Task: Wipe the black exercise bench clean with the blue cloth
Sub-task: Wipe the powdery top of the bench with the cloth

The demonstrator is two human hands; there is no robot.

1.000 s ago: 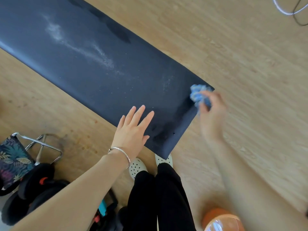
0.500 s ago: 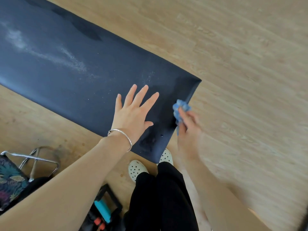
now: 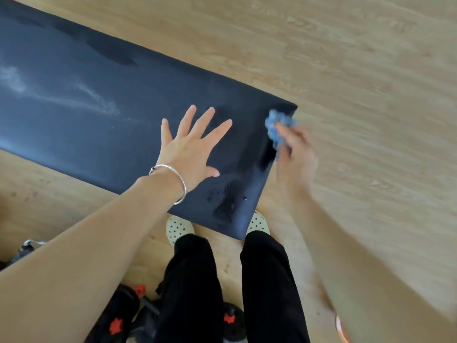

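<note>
The black exercise bench [image 3: 103, 134] runs from the upper left to the middle of the view, with white dusty streaks [image 3: 99, 102] on its left part and darker damp patches near its right end. My left hand [image 3: 190, 149] lies flat on the pad with fingers spread, a silver bangle on the wrist. My right hand [image 3: 294, 152], blurred by motion, is shut on the crumpled blue cloth [image 3: 278, 126], which presses against the bench's far right corner and end edge.
Wooden floor [image 3: 358, 82] surrounds the bench. My legs in black trousers and pale perforated clogs [image 3: 178, 229] stand at the bench's near end. Black dumbbells with red parts [image 3: 118, 318] lie at the bottom left. An orange object [image 3: 342, 329] shows at the bottom right.
My right hand has carried the blue cloth from midway along the end edge up to the bench's far corner. My left hand has stayed flat on the pad.
</note>
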